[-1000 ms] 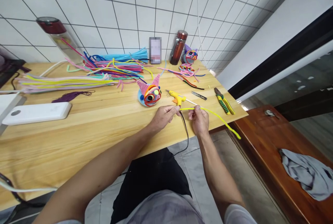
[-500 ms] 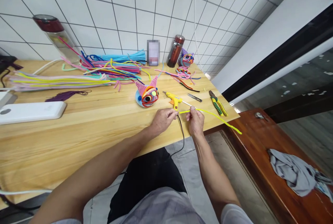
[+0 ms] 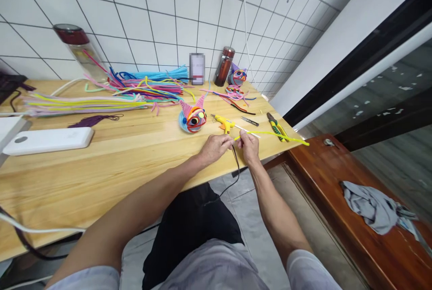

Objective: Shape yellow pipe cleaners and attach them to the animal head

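A yellow pipe cleaner (image 3: 283, 136) runs between my two hands and trails off to the right past the table edge. My left hand (image 3: 218, 147) pinches its left end. Close beside it, my right hand (image 3: 249, 146) is closed on the pipe cleaner a short way along. Just beyond my fingers lies a yellow glue gun (image 3: 225, 123) with a white glue stick at its back and a black cord hanging over the edge. To the left of the gun sits a colourful pipe-cleaner figure (image 3: 192, 118) with pink pointed ears and a round blue body.
Pliers (image 3: 277, 127) and thread snips (image 3: 249, 121) lie to the right. Bundles of pipe cleaners (image 3: 87, 104) spread along the back left, near a glass bottle (image 3: 83, 51). A phone (image 3: 197, 69), a brown flask (image 3: 224, 67) and a second figure (image 3: 238, 75) stand by the wall. A white power bank (image 3: 50, 141) lies left.
My hands have drawn closer together on the yellow pipe cleaner, and its free end has swung up. The camera view has shifted slightly.
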